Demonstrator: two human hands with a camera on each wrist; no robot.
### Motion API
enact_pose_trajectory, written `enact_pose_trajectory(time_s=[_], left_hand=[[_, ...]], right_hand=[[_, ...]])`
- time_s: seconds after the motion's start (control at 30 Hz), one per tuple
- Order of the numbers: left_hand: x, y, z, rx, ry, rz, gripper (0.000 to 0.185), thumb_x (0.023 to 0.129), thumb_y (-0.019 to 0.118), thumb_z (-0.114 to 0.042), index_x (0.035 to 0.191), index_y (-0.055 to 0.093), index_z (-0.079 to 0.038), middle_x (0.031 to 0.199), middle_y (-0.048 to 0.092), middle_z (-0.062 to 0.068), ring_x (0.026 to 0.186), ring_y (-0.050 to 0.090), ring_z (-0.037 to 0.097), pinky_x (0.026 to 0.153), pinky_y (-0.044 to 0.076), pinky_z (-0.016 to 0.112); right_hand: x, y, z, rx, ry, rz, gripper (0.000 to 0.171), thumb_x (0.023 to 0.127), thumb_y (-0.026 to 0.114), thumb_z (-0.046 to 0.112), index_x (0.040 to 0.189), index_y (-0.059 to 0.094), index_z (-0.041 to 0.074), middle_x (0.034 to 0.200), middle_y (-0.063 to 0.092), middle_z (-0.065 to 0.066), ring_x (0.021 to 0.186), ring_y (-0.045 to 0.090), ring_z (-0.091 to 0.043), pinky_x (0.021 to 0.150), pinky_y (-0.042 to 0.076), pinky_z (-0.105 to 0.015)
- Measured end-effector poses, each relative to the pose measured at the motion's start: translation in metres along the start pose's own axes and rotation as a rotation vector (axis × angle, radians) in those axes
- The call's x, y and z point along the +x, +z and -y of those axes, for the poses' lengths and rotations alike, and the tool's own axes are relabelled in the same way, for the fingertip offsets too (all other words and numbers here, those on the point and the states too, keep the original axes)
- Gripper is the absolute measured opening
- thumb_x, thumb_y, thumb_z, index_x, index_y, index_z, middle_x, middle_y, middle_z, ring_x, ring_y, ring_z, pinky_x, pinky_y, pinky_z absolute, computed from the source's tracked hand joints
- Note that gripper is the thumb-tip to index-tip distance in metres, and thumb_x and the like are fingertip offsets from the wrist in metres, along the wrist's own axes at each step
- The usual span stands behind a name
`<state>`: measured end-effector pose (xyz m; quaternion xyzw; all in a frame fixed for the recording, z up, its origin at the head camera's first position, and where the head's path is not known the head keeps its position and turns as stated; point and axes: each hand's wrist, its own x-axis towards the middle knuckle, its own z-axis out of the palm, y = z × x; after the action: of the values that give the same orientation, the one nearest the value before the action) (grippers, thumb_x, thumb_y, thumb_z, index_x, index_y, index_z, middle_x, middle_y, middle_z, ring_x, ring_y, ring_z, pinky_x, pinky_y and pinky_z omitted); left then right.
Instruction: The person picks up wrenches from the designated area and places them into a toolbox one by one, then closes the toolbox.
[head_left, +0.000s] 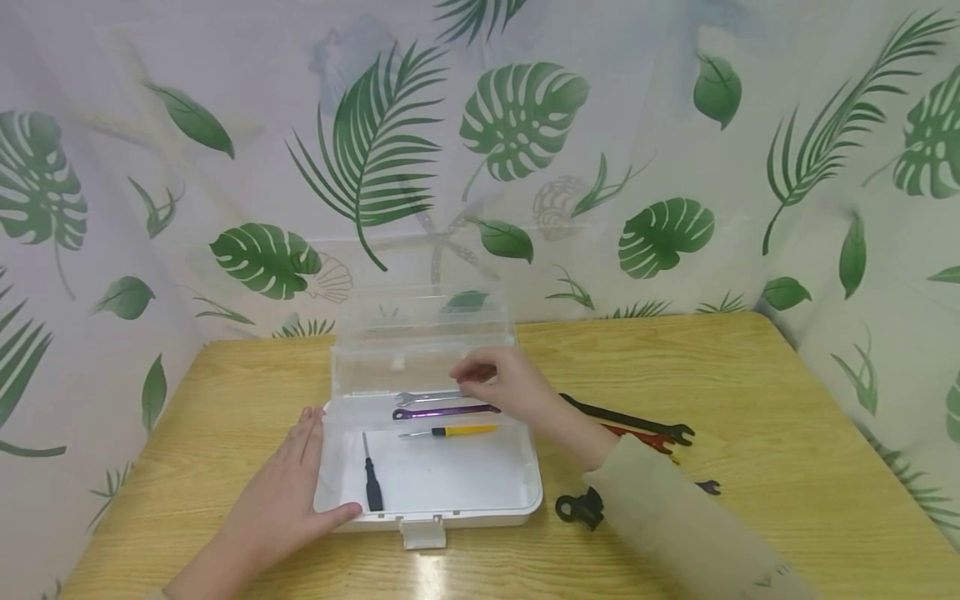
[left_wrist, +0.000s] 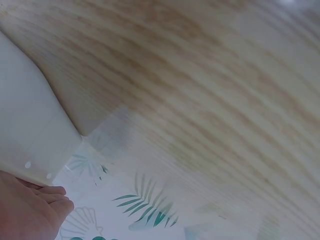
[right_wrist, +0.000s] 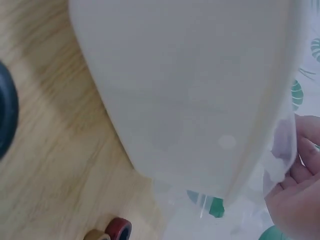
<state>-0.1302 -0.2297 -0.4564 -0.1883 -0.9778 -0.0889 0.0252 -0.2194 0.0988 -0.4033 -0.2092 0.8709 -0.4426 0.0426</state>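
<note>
A clear plastic box (head_left: 525, 492) stands open in the middle of the wooden table (head_left: 750, 375), its lid (head_left: 423, 325) raised at the back. Inside lie a silver wrench (head_left: 423, 397), a purple wrench (head_left: 442, 411), a yellow-handled screwdriver (head_left: 457, 431) and a black screwdriver (head_left: 371, 487). My right hand (head_left: 472, 383) reaches over the box's far right part and pinches the right end of the silver wrench. My left hand (head_left: 300, 475) lies flat against the box's left side, thumb along its front edge. The wrist views show the box wall (right_wrist: 190, 90) and box corner (left_wrist: 30, 130) close up.
To the right of the box lie a black wrench (head_left: 637, 419), a red wrench (head_left: 645, 439), a black clip-like piece (head_left: 577, 507) and a small purple item (head_left: 708, 487). A leaf-print curtain (head_left: 525, 125) encloses the table behind and at both sides.
</note>
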Motion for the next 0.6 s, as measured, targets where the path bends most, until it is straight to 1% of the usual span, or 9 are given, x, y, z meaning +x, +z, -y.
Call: enact_pose_trajectory(time_s=[0.1, 0.23, 0.47, 0.6], left_hand=[[0.001, 0.0, 0.0, -0.001, 0.006, -0.002, 0.126, 0.088, 0.067, -0.076, 0.161, 0.022, 0.016, 0.169, 0.026, 0.036, 0.158, 0.03, 0.051, 0.127, 0.036, 0.06], [0.001, 0.0, 0.0, -0.002, 0.006, -0.004, 0.127, 0.087, 0.067, -0.077, 0.161, 0.022, 0.016, 0.17, 0.025, 0.036, 0.158, 0.03, 0.051, 0.127, 0.036, 0.06], [0.0, -0.001, 0.0, -0.013, -0.005, 0.003, 0.128, 0.087, 0.067, -0.078, 0.161, 0.022, 0.016, 0.17, 0.025, 0.035, 0.157, 0.03, 0.051, 0.126, 0.036, 0.061], [0.0, -0.001, -0.001, -0.011, -0.006, 0.0, 0.127, 0.087, 0.068, -0.077, 0.161, 0.023, 0.016, 0.169, 0.026, 0.036, 0.157, 0.031, 0.051, 0.126, 0.037, 0.061]], right_hand=[[-0.004, -0.006, 0.0, 0.024, 0.022, -0.011, 0.017, 0.098, 0.074, 0.003, 0.114, 0.079, 0.004, 0.111, 0.079, -0.011, 0.096, 0.071, -0.018, 0.087, 0.064, -0.028], [-0.009, -0.013, 0.0, 0.033, 0.016, -0.033, 0.017, 0.097, 0.074, 0.003, 0.113, 0.079, 0.003, 0.111, 0.079, -0.012, 0.097, 0.071, -0.02, 0.086, 0.063, -0.028], [-0.016, -0.025, -0.012, 0.028, -0.049, -0.066, 0.017, 0.096, 0.073, 0.0, 0.113, 0.078, -0.002, 0.108, 0.079, -0.018, 0.096, 0.074, -0.027, 0.089, 0.064, -0.039], [-0.019, -0.033, -0.019, 0.011, -0.042, -0.089, 0.016, 0.096, 0.073, 0.0, 0.111, 0.078, -0.002, 0.107, 0.08, -0.018, 0.095, 0.074, -0.027, 0.089, 0.064, -0.041]])
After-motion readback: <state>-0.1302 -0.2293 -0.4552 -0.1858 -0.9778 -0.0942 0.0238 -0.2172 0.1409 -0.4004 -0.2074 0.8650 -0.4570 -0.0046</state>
